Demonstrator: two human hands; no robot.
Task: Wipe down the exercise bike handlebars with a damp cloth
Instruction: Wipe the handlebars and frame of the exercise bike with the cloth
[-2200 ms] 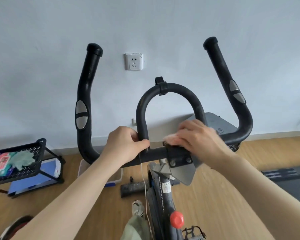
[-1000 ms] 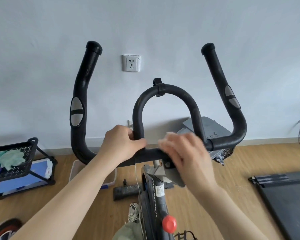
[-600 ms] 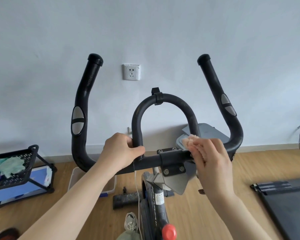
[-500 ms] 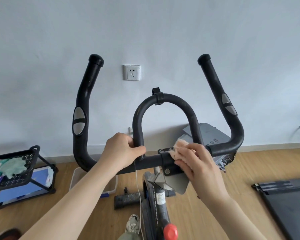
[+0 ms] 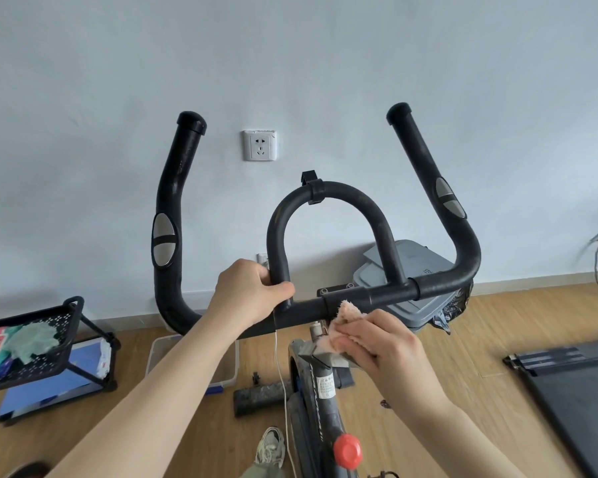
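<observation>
Pale wall [image 5: 83,81] behind — the left hand [image 5: 249,294] gripped the handlebars [image 5: 439,282] beside their loop; the right hand [image 5: 390,350] pinched a pink cloth [image 5: 342,317] in curled fingers [image 5: 356,346] just under the bar.

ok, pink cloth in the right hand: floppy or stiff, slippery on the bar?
Likely floppy: the pink cloth bunches into folds in the right hand. Probably light, as curled fingers alone hold it. Its fuzzy nap should drag rather than slide on the black handlebar.
</observation>
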